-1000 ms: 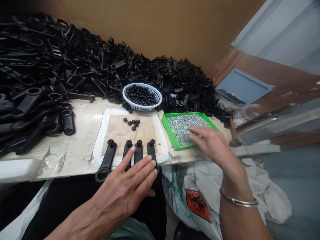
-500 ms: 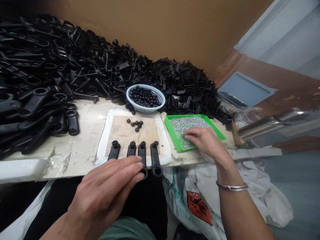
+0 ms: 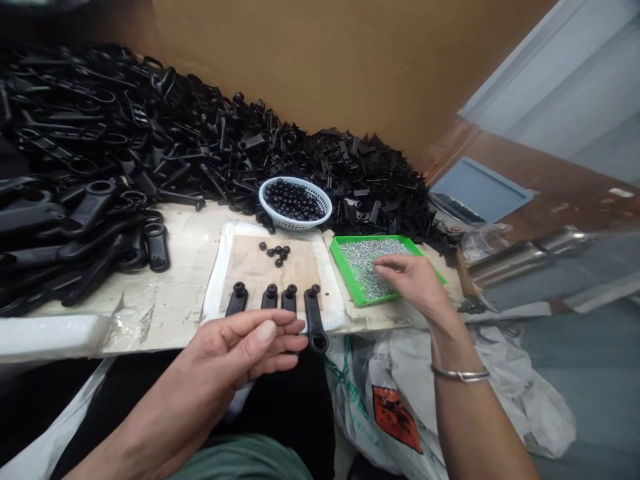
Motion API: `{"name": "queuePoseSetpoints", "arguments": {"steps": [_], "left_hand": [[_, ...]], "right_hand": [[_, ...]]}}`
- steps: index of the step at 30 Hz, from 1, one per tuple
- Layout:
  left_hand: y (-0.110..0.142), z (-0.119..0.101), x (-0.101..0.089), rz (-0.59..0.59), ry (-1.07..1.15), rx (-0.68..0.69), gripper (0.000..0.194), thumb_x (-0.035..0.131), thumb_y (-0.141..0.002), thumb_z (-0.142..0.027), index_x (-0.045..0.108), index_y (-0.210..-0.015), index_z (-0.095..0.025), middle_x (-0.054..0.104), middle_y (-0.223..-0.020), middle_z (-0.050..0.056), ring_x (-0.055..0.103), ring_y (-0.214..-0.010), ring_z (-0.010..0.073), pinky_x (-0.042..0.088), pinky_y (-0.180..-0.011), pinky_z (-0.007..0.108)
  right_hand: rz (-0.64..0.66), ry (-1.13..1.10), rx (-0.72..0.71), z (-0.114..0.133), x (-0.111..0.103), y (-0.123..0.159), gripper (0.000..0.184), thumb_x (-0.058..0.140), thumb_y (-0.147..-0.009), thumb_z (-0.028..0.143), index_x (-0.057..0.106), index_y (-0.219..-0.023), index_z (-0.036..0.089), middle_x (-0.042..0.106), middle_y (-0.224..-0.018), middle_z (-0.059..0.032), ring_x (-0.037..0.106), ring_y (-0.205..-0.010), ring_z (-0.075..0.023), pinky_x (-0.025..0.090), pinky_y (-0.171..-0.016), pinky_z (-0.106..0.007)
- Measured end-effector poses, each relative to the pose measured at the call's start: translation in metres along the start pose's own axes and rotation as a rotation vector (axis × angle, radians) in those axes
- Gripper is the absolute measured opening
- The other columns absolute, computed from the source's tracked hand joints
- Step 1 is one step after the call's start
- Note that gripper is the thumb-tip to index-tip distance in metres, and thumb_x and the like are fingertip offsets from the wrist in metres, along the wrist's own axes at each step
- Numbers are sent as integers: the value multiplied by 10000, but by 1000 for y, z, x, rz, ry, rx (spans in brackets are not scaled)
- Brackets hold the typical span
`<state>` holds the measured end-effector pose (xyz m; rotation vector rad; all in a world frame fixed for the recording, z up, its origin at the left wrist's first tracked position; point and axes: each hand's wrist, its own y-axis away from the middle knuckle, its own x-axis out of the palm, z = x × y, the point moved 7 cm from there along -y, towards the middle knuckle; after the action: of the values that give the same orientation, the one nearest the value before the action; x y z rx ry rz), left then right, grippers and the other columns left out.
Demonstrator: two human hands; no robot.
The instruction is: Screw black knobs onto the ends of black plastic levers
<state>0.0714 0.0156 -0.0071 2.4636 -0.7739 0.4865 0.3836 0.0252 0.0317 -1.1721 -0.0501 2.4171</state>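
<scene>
Several black crank handles point(image 3: 313, 313) lie in a row along the front of the work pad, each with a small round knob on its far end. My left hand point(image 3: 250, 343) hovers over their near ends, palm turned partly up, fingers stretched and slightly curled. Nothing shows in it, and it hides parts of the handles. To the right, my right hand point(image 3: 410, 280) reaches into a green tray point(image 3: 357, 291) filled with small silver metal pins point(image 3: 360, 257). Its thumb and index finger are pinched together; whatever lies between them is too small to make out.
Loose black knobs point(image 3: 279, 251) sit on the white-edged pad point(image 3: 240, 260). Behind them stands a light-blue basket point(image 3: 296, 225) of black knobs. Large heaps of black plastic parts point(image 3: 200, 140) cover the back and left. White plastic bags point(image 3: 400, 380) hang below the table edge.
My left hand has turned from palm down to palm partly up and come off the handles' near ends. My right hand stays at the tray, fingers still pinched. The view has shifted slightly.
</scene>
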Motion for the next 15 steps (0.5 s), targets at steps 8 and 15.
{"name": "queuePoseSetpoints", "arguments": {"steps": [8, 15], "left_hand": [[-1, 6, 4, 100, 264, -75, 245, 594, -939, -302, 711, -1076, -136, 689, -1185, 132, 671, -1090, 229, 560, -923, 289], [-7, 12, 10, 202, 502, -48, 348, 465, -1004, -330, 587, -1228, -93, 584, -1340, 163, 572, -1241, 246, 440, -1083, 380]], "right_hand": [[-91, -229, 34, 21, 1, 18, 302, 734, -699, 398, 738, -837, 130, 726, -739, -80, 649, -552, -168, 567, -560, -331], [71, -248, -473, 149, 48, 84, 151, 677, -816, 129, 734, -890, 247, 741, -904, 8, 691, -823, -131, 578, -766, -261]]}}
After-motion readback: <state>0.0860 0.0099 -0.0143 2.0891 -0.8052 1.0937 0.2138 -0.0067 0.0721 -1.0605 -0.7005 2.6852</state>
